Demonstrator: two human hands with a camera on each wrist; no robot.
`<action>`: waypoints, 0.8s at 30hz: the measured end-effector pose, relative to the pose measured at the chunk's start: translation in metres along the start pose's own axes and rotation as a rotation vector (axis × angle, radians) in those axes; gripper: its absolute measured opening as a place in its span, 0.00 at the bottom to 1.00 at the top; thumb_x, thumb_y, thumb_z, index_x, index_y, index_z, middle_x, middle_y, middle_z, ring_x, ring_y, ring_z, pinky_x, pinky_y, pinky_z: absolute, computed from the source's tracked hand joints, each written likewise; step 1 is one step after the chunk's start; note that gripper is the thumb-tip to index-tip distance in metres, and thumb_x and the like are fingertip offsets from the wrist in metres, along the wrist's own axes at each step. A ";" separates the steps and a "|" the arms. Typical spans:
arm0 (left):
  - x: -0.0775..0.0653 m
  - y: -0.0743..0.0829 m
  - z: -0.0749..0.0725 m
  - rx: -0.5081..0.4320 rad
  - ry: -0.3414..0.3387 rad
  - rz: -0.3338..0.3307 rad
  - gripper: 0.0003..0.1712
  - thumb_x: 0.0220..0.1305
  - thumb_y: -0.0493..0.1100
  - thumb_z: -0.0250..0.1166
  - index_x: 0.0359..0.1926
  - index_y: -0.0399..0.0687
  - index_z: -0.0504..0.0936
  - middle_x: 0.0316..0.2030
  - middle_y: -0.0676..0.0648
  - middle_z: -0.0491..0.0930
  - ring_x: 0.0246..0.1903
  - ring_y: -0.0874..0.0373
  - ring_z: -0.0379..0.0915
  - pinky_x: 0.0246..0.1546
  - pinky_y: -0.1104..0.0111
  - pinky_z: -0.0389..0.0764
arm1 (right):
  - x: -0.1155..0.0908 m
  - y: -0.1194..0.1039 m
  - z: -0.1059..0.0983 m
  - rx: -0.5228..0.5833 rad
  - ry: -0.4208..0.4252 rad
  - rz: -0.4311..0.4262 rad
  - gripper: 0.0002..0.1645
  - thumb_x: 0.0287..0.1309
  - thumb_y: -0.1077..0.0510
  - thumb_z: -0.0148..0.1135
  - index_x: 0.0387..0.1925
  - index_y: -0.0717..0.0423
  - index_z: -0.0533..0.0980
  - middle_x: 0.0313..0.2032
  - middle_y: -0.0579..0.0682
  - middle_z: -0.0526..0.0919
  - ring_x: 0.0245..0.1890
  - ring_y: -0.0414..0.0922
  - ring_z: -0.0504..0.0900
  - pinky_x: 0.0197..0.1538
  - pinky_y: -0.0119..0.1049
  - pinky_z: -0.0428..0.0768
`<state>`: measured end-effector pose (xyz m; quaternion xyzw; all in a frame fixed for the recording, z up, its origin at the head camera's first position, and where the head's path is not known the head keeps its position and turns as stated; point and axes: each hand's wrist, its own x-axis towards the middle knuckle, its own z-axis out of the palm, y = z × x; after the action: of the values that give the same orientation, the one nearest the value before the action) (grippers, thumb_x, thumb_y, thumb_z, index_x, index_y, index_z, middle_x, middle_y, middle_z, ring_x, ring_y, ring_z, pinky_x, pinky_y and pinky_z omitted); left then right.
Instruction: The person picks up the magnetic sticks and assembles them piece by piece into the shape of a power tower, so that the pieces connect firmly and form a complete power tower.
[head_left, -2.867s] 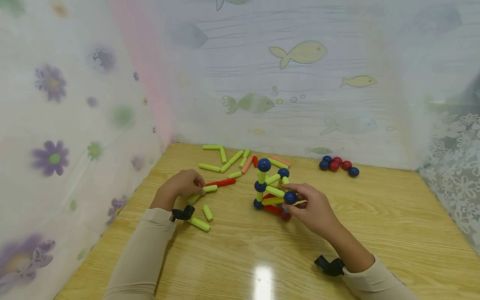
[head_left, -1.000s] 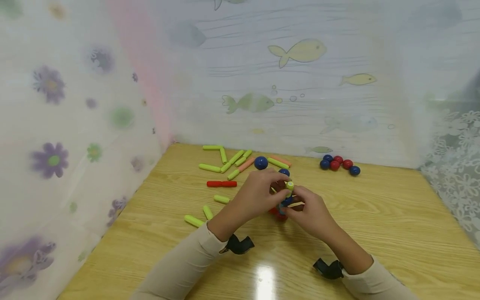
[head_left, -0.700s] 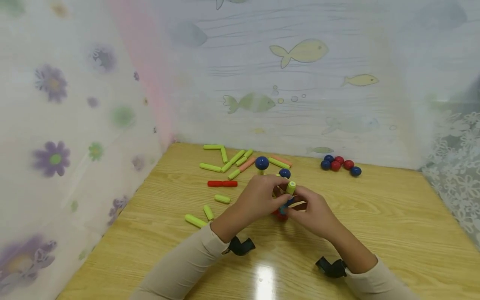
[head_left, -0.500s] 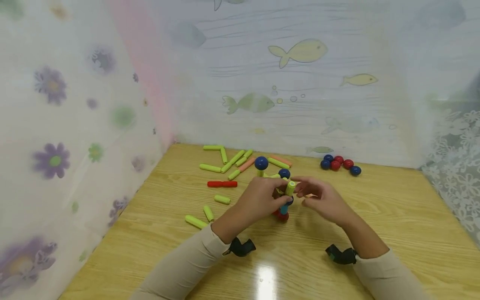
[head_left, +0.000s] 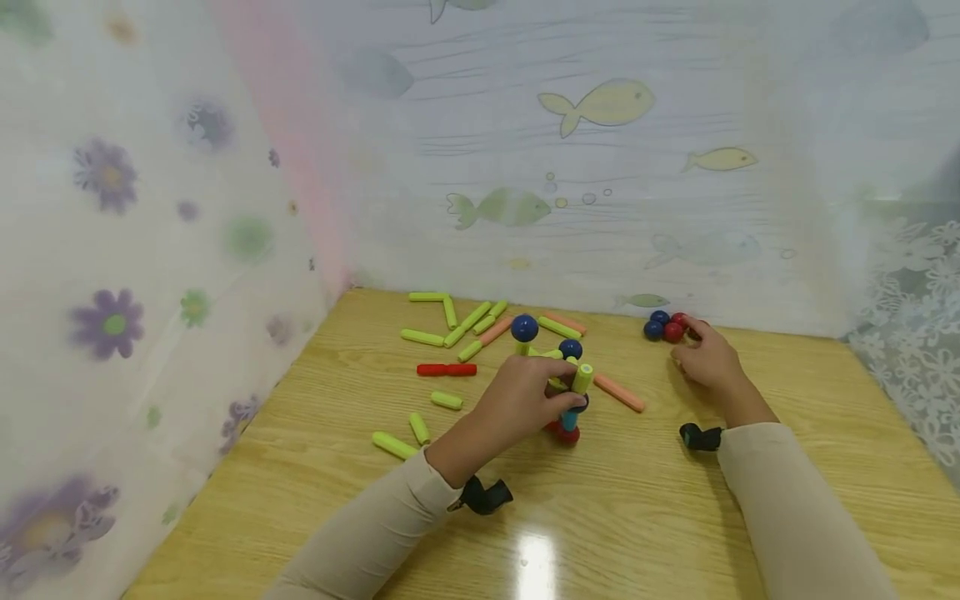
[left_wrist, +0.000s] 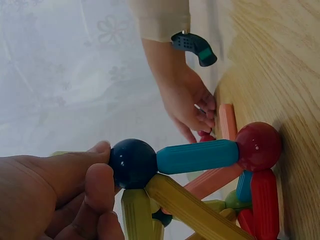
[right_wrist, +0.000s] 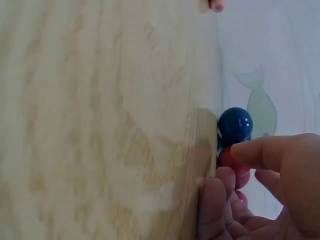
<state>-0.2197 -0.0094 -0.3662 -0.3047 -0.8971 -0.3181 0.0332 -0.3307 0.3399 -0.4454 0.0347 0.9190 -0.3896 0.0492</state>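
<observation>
My left hand (head_left: 517, 400) pinches a short yellow-green rod (head_left: 582, 379) standing upright at the near right corner of a ball-and-rod structure. In the left wrist view its fingertips lie against the dark blue ball (left_wrist: 132, 165) there. A teal rod (left_wrist: 197, 156) links that ball to a red ball (left_wrist: 258, 146) at the base. Another blue ball (head_left: 524, 327) tops the structure's left post. At the back right, my right hand (head_left: 708, 362) reaches over loose balls, its index finger touching a red ball (right_wrist: 227, 158); I cannot tell whether it is pinched.
Beside that hand lie blue balls (head_left: 654, 331) and more red balls. A salmon rod (head_left: 618, 392) is right of the structure. Several yellow-green rods (head_left: 422, 337) and a red pair of rods (head_left: 447, 370) lie to the left. A printed curtain (head_left: 480, 208) hangs behind the table.
My left hand has come from the loose rods to the structure, where the yellow-green rod now stands. My right hand has left the structure for the balls, uncovering the salmon rod.
</observation>
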 end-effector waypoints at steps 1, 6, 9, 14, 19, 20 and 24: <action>0.000 0.000 0.000 -0.006 0.000 -0.003 0.15 0.66 0.51 0.73 0.51 0.54 0.89 0.43 0.56 0.90 0.31 0.73 0.84 0.30 0.83 0.78 | 0.002 0.001 -0.001 -0.022 0.002 -0.001 0.48 0.65 0.57 0.55 0.83 0.55 0.49 0.61 0.72 0.76 0.21 0.44 0.78 0.27 0.37 0.76; -0.001 0.001 0.000 -0.021 -0.009 -0.020 0.15 0.66 0.50 0.73 0.51 0.53 0.88 0.44 0.55 0.90 0.33 0.72 0.86 0.31 0.82 0.78 | 0.001 -0.001 0.000 -0.103 0.039 0.010 0.43 0.65 0.50 0.59 0.74 0.66 0.59 0.53 0.70 0.77 0.39 0.56 0.80 0.39 0.42 0.79; -0.001 0.001 0.000 -0.017 -0.013 -0.022 0.16 0.66 0.50 0.73 0.52 0.53 0.88 0.44 0.55 0.90 0.33 0.71 0.86 0.32 0.82 0.79 | -0.003 -0.004 0.001 -0.131 0.049 0.023 0.44 0.66 0.46 0.62 0.69 0.71 0.58 0.60 0.71 0.72 0.52 0.63 0.74 0.52 0.52 0.78; 0.000 0.001 0.000 -0.012 -0.017 -0.029 0.18 0.66 0.51 0.73 0.54 0.52 0.88 0.45 0.54 0.90 0.35 0.69 0.87 0.34 0.82 0.80 | -0.010 -0.013 0.007 -0.206 0.093 -0.025 0.37 0.69 0.44 0.62 0.64 0.70 0.68 0.55 0.72 0.77 0.53 0.67 0.76 0.54 0.61 0.77; 0.000 0.000 -0.001 -0.020 -0.017 -0.044 0.18 0.66 0.51 0.73 0.54 0.53 0.88 0.44 0.55 0.90 0.33 0.71 0.86 0.33 0.82 0.80 | -0.032 -0.057 0.018 -0.024 0.214 -0.116 0.37 0.69 0.36 0.62 0.64 0.60 0.71 0.56 0.62 0.79 0.53 0.58 0.79 0.48 0.49 0.82; 0.000 0.000 -0.001 -0.018 -0.017 -0.045 0.18 0.66 0.51 0.73 0.54 0.53 0.88 0.44 0.55 0.90 0.33 0.72 0.85 0.33 0.82 0.79 | -0.039 -0.069 0.020 0.033 0.230 -0.157 0.37 0.68 0.36 0.63 0.65 0.58 0.71 0.56 0.60 0.80 0.53 0.55 0.80 0.48 0.44 0.82; 0.001 -0.002 -0.001 -0.024 -0.020 -0.049 0.18 0.65 0.52 0.73 0.54 0.54 0.88 0.43 0.56 0.90 0.33 0.73 0.85 0.34 0.82 0.80 | -0.073 -0.108 0.026 0.252 0.239 -0.393 0.28 0.67 0.42 0.68 0.59 0.54 0.77 0.51 0.49 0.83 0.48 0.43 0.83 0.47 0.27 0.82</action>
<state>-0.2214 -0.0106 -0.3661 -0.2860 -0.9008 -0.3265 0.0129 -0.2675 0.2441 -0.3779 -0.0930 0.8516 -0.4962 -0.1409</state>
